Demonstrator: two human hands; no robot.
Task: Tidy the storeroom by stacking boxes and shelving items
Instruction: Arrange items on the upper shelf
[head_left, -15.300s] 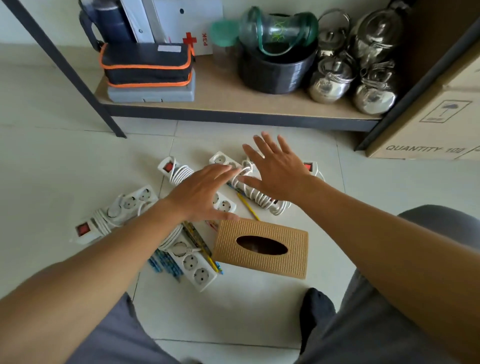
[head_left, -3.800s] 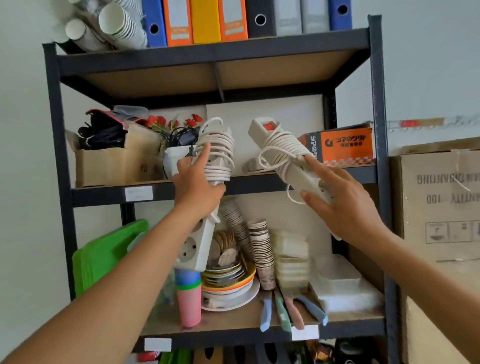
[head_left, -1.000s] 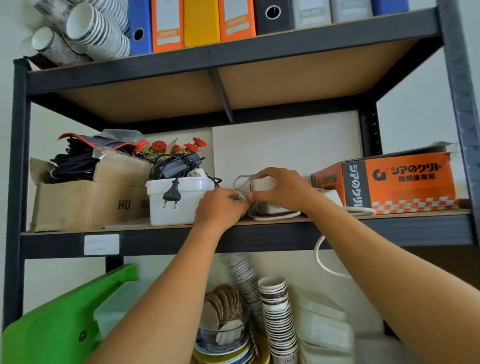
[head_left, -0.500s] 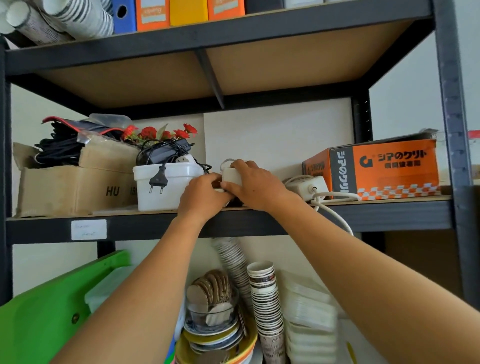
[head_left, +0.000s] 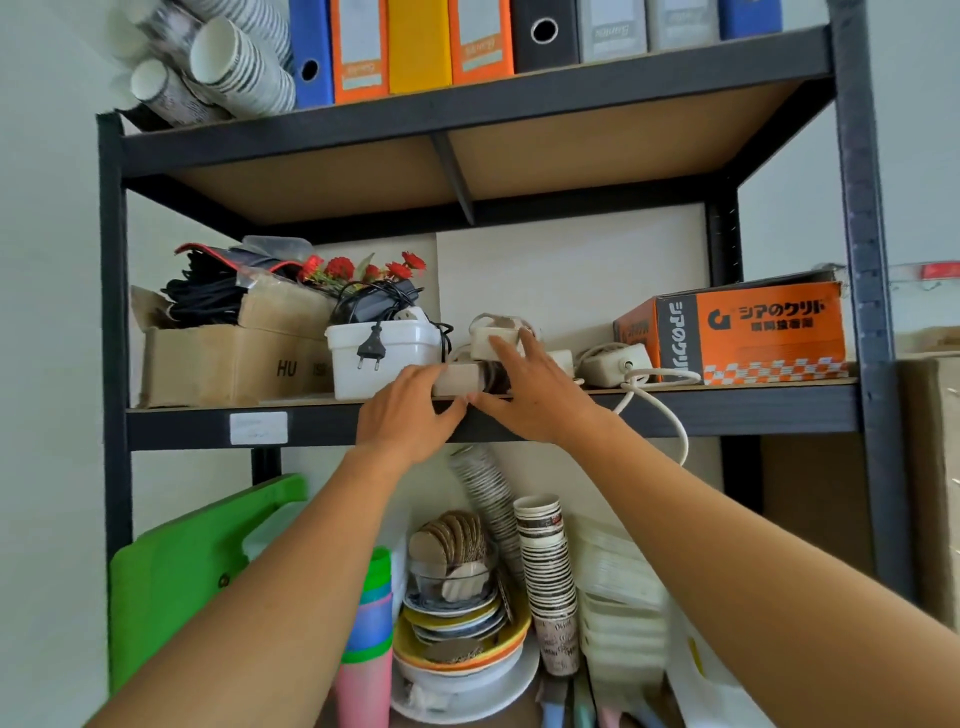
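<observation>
Middle shelf (head_left: 727, 418): two strips sit stacked at the near edge, between white tub (head_left: 400, 364) and orange box (head_left: 753, 332). Left hand (head_left: 410, 410), fingers flat, presses the lower power strip (head_left: 460, 376). Right hand (head_left: 530, 395), fingers straight, touches the upper power strip (head_left: 485, 340). Neither grips. Risk: loose cord (head_left: 675, 415) hangs off the shelf to the right, and a snagging forearm would likely drag its strip down. The stack may tip forward.

The head camera faces the shelf unit (head_left: 488, 421) straight on, close, tilted slightly upward.
</observation>
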